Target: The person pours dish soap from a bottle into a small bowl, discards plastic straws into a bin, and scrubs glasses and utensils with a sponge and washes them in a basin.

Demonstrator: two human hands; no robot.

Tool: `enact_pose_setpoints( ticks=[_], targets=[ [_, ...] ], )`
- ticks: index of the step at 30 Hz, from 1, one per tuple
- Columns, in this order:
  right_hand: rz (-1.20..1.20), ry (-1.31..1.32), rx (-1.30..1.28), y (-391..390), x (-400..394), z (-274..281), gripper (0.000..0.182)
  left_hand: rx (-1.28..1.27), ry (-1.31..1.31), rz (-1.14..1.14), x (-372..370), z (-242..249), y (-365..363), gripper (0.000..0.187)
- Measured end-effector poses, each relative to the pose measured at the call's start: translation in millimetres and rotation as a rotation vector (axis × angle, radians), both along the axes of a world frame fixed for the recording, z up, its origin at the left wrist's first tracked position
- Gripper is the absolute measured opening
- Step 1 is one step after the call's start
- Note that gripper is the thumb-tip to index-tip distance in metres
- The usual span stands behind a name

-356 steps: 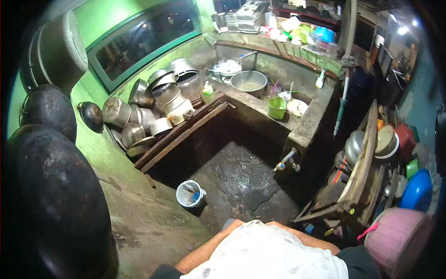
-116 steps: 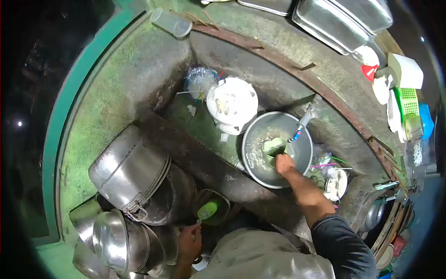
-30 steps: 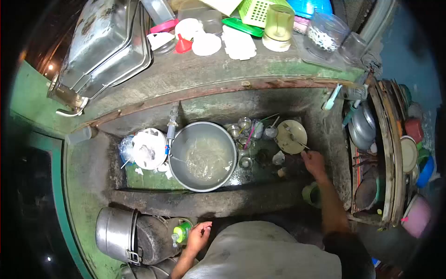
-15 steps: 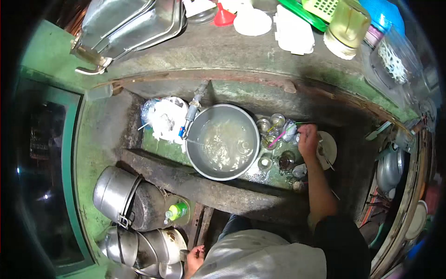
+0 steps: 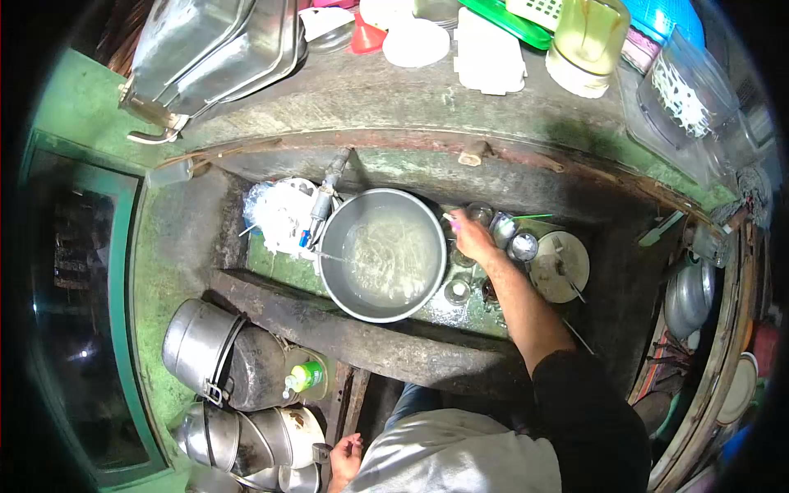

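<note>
My right hand (image 5: pixel 472 236) reaches over the glasses just right of the large metal basin (image 5: pixel 381 318). Its fingers are closed in a pinch, with a bit of a pink straw (image 5: pixel 454 224) at their tips. The basin holds rippling water, fed by a thin stream from the tap (image 5: pixel 321 205). Below the hand stands a clear glass (image 5: pixel 458 291); another glass (image 5: pixel 480 214) is behind it. To the right are a cup (image 5: pixel 523 246) and a plate (image 5: pixel 575 251) with a spoon on it. My left hand (image 5: pixel 346 457) hangs by the pots, empty, fingers loosely curled.
A stone ledge (image 5: pixel 370 345) runs along the sink's near side. Pots (image 5: pixel 193 341) and a green soap bottle (image 5: pixel 306 376) stand at the lower left. White items (image 5: pixel 283 214) lie left of the tap. The back shelf holds trays (image 5: pixel 222 53), a red funnel (image 5: pixel 366 35) and a jar (image 5: pixel 587 45).
My right hand has moved left, from beside the plate to the glasses near the basin, and now pinches the pink straw. My left hand stays low by the pots. The view has shifted slightly.
</note>
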State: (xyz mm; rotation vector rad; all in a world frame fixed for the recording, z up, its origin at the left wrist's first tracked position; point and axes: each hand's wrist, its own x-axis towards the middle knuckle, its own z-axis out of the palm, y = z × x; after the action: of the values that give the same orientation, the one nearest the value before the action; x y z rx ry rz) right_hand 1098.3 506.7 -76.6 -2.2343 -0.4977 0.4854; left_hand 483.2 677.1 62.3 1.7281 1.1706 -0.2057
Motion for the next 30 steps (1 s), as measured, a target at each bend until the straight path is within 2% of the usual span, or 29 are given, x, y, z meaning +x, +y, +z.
enact_pose_setpoints(
  ticks=[1,2,3,5,6,7,9,10,11,12,13,14,15,17,18,20,21,22,24,26,28,30],
  targets=[
    [0.102,-0.046,0.006,1.7,1.9,-2.5,0.046,0.013,0.046,-0.035,-0.9,0.2,1.3,0.021],
    [0.120,0.134,-0.135,-1.0,2.9,-4.6,0.041,-0.007,-0.053,-0.001,-0.8,-2.5,-2.4,0.021],
    [0.114,0.135,-0.134,-2.1,4.5,-6.8,0.041,-0.006,-0.052,-0.008,-0.8,-4.5,-5.5,0.021],
    [0.261,0.226,-0.300,0.1,7.4,-34.5,0.033,0.000,-0.022,0.005,9.3,4.8,-9.8,0.021],
    [0.218,0.211,-0.243,-2.9,4.2,-46.1,0.023,-0.068,0.003,0.051,5.1,0.8,-7.0,0.021],
    [0.216,0.214,-0.243,-7.9,0.5,-42.5,0.023,-0.069,0.005,0.049,4.4,-1.2,-5.5,0.021],
    [0.169,0.051,-0.073,-24.5,-5.4,-33.7,0.022,-0.060,-0.037,0.016,4.1,-7.0,-3.5,0.021],
    [0.022,-0.011,0.052,-32.2,-9.4,-8.8,0.016,-0.091,-0.068,0.079,6.2,-8.4,-6.4,0.020],
    [-0.062,-0.048,0.076,-40.0,-5.3,-13.0,0.014,-0.095,-0.068,0.076,9.0,-6.2,-6.5,0.020],
    [-0.276,-0.270,0.197,-53.2,-8.9,16.9,0.016,-0.084,-0.058,0.069,13.0,-3.5,-5.6,0.020],
    [-0.417,-0.389,0.143,-74.5,0.2,6.6,0.022,-0.072,-0.049,0.064,17.3,-3.0,-5.1,0.020],
    [-0.624,-0.267,0.283,-95.9,3.9,20.3,0.026,-0.048,-0.078,0.028,19.1,-3.2,-5.8,0.021],
    [-0.903,-0.001,0.400,-121.9,16.0,-0.4,0.026,-0.048,-0.076,0.031,22.0,-1.6,-7.1,0.021],
    [-1.285,0.314,0.880,-167.7,30.3,6.2,0.021,-0.061,-0.040,0.035,29.0,1.3,-9.9,0.022],
    [-1.288,0.313,0.876,-179.5,30.9,3.0,0.021,-0.090,-0.114,-0.004,24.1,-4.1,-8.4,0.023],
    [-1.257,0.714,1.248,-196.6,36.9,-13.9,0.021,-0.083,-0.059,-0.019,19.5,-10.8,-6.2,0.022],
    [-1.251,0.717,1.250,-198.4,44.2,-28.2,0.021,-0.070,-0.004,-0.029,17.7,-13.5,-5.7,0.022],
    [-1.202,0.863,1.307,-198.8,54.9,-60.2,0.016,-0.090,0.028,0.048,20.7,-11.5,-8.8,0.022],
    [-1.048,1.171,1.365,-196.8,79.7,-100.0,0.011,-0.035,0.014,0.014,18.3,-8.6,-7.4,0.022],
    [-1.117,1.310,1.377,-187.7,99.4,-163.6,0.005,-0.016,0.047,-0.032,18.2,-1.9,-3.3,0.021],
    [-1.203,1.427,1.456,-183.3,129.5,-269.6,0.004,-0.018,0.043,-0.019,17.8,4.1,-2.9,0.021],
    [-1.275,1.224,1.390,-163.5,110.9,-190.9,0.003,-0.017,0.057,-0.005,18.6,6.4,-4.0,0.021]
  ],
)
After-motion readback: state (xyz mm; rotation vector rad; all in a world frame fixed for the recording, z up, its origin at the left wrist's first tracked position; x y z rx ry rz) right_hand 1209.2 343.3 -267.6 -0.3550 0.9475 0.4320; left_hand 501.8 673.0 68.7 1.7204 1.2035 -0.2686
